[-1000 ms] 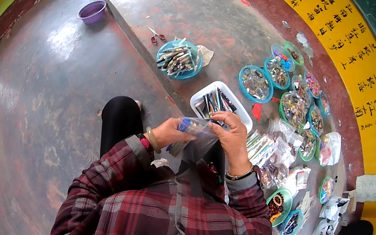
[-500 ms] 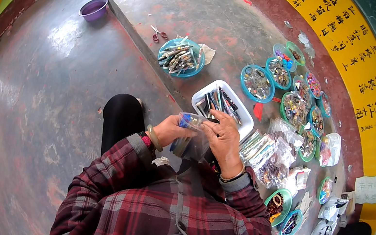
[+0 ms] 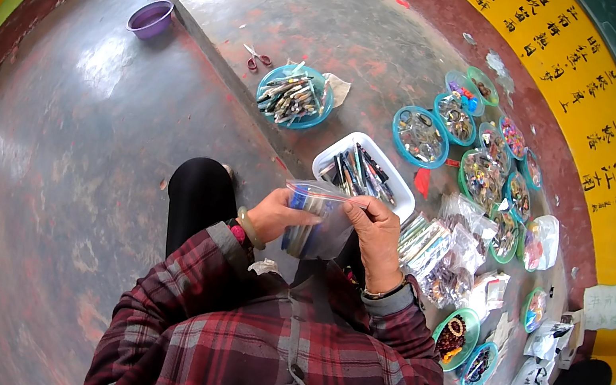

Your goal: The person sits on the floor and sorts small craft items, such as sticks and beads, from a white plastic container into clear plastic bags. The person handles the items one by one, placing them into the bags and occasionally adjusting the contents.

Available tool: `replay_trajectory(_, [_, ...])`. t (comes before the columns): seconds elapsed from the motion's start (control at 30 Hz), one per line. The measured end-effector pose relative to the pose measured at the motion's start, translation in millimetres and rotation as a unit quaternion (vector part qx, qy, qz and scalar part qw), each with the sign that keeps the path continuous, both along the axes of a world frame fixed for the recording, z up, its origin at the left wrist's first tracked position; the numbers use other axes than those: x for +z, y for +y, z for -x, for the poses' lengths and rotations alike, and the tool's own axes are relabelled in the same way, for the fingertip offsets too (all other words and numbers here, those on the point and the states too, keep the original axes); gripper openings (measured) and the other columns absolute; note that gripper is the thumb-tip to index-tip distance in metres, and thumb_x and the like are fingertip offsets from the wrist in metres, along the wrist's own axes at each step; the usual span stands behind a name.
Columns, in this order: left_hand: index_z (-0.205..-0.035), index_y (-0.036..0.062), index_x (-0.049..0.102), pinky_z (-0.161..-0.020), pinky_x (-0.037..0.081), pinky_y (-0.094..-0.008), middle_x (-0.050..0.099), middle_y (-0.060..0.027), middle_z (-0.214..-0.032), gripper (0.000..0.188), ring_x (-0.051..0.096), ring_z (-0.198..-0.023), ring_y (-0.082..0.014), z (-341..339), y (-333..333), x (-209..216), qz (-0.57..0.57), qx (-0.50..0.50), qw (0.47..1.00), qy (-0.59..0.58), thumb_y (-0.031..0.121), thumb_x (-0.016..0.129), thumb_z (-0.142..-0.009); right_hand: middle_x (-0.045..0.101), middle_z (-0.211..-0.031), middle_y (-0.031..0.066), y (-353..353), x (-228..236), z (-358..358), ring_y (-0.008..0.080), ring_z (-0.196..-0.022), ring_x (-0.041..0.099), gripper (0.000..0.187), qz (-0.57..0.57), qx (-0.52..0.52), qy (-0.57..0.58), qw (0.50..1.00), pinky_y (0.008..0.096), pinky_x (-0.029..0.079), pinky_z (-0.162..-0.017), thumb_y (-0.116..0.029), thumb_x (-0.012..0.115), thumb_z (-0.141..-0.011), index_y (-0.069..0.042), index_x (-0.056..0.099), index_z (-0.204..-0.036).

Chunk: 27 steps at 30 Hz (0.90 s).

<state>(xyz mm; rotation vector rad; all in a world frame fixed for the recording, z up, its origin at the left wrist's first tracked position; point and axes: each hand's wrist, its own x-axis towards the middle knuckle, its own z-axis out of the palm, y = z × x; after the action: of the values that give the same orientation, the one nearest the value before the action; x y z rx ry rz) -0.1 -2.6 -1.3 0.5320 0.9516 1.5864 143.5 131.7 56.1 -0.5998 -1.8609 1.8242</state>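
Observation:
Between my hands, above my lap, is a clear zip bag [image 3: 327,232] with several pens inside on its left half. My left hand [image 3: 276,216] grips the bag and the pens from the left side. The thumb and fingers of my right hand [image 3: 375,235] pinch the bag's upper right corner, by the zip strip. Just beyond the bag, a white plastic basin [image 3: 406,201] holds many loose pens. To the right of my right hand lie bagged bundles of pens [image 3: 424,243] on the floor.
A blue basket [image 3: 327,107] of pens stands ahead, with red-handled scissors [image 3: 254,61] beside it. Farther left is a purple basin [image 3: 151,18]. Several small baskets of beads and trinkets, such as a blue one [image 3: 417,161], crowd the right. A low floor ledge [image 3: 217,55] runs diagonally.
My right hand has closed on the bag's upper right corner, and the bag's top edge now lies flatter and straighter. The left hand keeps its hold on the bag.

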Motion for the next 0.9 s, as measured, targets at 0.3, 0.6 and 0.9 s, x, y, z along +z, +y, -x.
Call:
replay_trajectory(0.3, [-0.117,0.0000,0.057,-0.089,0.045,-0.0298,0.063,-0.0058,-0.108,0.045,0.058,-0.097,-0.0137,-4.4,-0.2,5.7,-0.031,-0.021,0.999,-0.038,-0.003,0.067,-0.073,0.061,-0.076,-0.0004,-17.0,2.8,1.2,0.0055,-0.069,0.055,0.012,0.007,-0.030,0.069,0.997,0.0207,0.046,-0.062,-0.011,0.062,-0.088,0.000,0.063,-0.091])
replay_trajectory(0.6, [-0.108,-0.0023,0.059,-0.085,0.047,-0.0316,0.065,-0.0094,-0.102,0.038,0.061,-0.095,-0.0182,0.2,-10.3,20.8,-0.062,0.015,0.997,0.040,-0.009,0.064,-0.070,0.063,-0.078,0.0033,-33.2,15.7,-2.2,0.0079,-0.070,0.058,0.009,-0.068,-0.011,0.074,0.995,0.0208,0.047,-0.063,-0.007,0.060,-0.089,0.001,0.061,-0.093])
replay_trajectory(0.9, [-0.101,-0.0033,0.057,-0.074,0.052,-0.0416,0.064,-0.0169,-0.090,0.027,0.063,-0.083,-0.0309,16.2,-27.7,25.1,0.014,0.174,0.984,0.035,0.003,0.058,-0.074,0.063,-0.076,0.0071,49.7,-20.5,-14.3,0.0116,-0.064,0.061,0.015,0.033,-0.203,0.028,0.978,0.0237,0.048,-0.057,-0.012,0.055,-0.091,0.001,0.061,-0.094])
